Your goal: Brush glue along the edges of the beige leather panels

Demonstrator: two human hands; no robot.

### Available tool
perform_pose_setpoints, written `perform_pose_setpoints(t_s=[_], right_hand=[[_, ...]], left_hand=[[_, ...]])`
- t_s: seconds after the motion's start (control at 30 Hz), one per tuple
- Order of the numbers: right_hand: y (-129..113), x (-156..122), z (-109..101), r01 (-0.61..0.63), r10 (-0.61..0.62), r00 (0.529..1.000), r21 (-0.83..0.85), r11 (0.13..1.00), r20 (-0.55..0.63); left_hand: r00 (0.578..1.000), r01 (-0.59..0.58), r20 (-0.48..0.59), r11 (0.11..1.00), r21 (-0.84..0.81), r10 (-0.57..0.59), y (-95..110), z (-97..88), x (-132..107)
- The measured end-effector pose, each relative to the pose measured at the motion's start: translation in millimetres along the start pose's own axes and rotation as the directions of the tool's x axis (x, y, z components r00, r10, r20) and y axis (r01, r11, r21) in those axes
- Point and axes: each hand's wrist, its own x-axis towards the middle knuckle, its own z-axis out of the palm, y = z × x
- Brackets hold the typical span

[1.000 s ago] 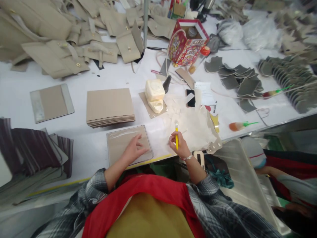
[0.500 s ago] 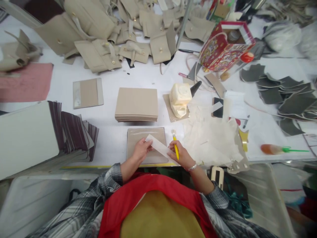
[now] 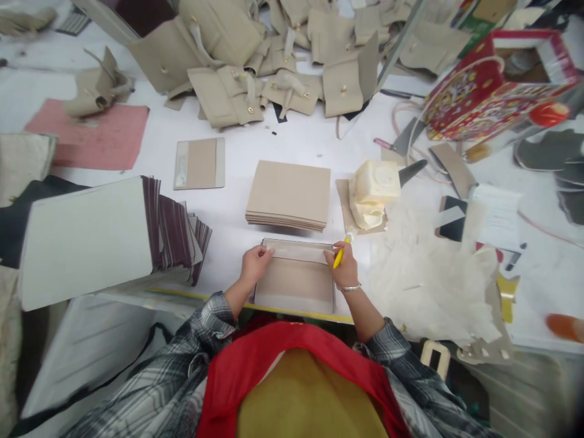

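A beige panel (image 3: pixel 294 283) with a dark edge lies flat at the table's front edge, before my body. Across its far edge stretches a whitish strip (image 3: pixel 298 251). My left hand (image 3: pixel 256 265) pinches the left end of this strip between thumb and fingers. At the other end, my right hand (image 3: pixel 345 267) presses thumb and finger on the strip and also keeps a yellow-handled brush (image 3: pixel 341 252) in its grip, pale tip pointing away from me. Just beyond the panel is a stack of beige panels (image 3: pixel 288 190).
Left stands a pile of pale boards with maroon edges (image 3: pixel 89 237). Right of the stack is a glue-crusted container (image 3: pixel 375 182) with a dark handle beside it. Thin whitish sheets (image 3: pixel 424 280) spread at right. Beige leather pieces (image 3: pixel 223 94) and a red patterned box (image 3: pixel 493 91) line the back.
The strip has gone from slanting over the panel to lying straight along its far edge. My hands have moved apart to its two ends. The camera view has shifted left.
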Motion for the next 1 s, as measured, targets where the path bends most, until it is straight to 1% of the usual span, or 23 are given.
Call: perform_pose_setpoints(t_s=[0.1, 0.17, 0.3, 0.47, 0.6, 0.73, 0.87, 1.0], right_hand=[[-2, 9, 12, -0.009, 0.009, 1.000, -0.019, 1.000, 0.009], [-2, 12, 16, -0.008, 0.008, 1.000, -0.033, 0.999, 0.014], [0, 14, 19, 0.000, 0.000, 1.000, -0.040, 0.999, 0.007], [4, 15, 24, 0.007, -0.007, 1.000, -0.023, 1.000, -0.025], [6, 15, 28, -0.004, 0.002, 0.998, -0.030, 1.000, -0.066], [7, 15, 31, 0.000, -0.003, 0.997, -0.039, 0.999, -0.081], [8, 14, 36, 0.041, -0.050, 0.994, -0.100, 0.994, -0.098], [11, 14, 42, 0.133, -0.159, 0.980, -0.205, 0.970, -0.120]], left_hand=[[1.000, -0.002, -0.024, 0.999, 0.054, 0.003, -6, 1.8, 10], [0.999, -0.009, -0.034, 0.998, 0.057, 0.010, -8, 3.1, 14], [0.999, -0.001, -0.044, 0.999, 0.053, 0.003, -10, 4.1, 18], [0.999, -0.002, -0.037, 0.997, 0.074, 0.005, -6, 3.6, 20], [1.000, 0.000, -0.030, 0.993, 0.117, 0.003, -4, 3.2, 20], [0.999, -0.024, -0.042, 0.987, 0.162, 0.031, -5, 4.1, 21], [0.999, -0.031, -0.036, 0.979, 0.201, 0.039, -6, 6.6, 21], [0.998, -0.050, -0.011, 0.962, 0.267, 0.055, -5, 4.9, 22]])
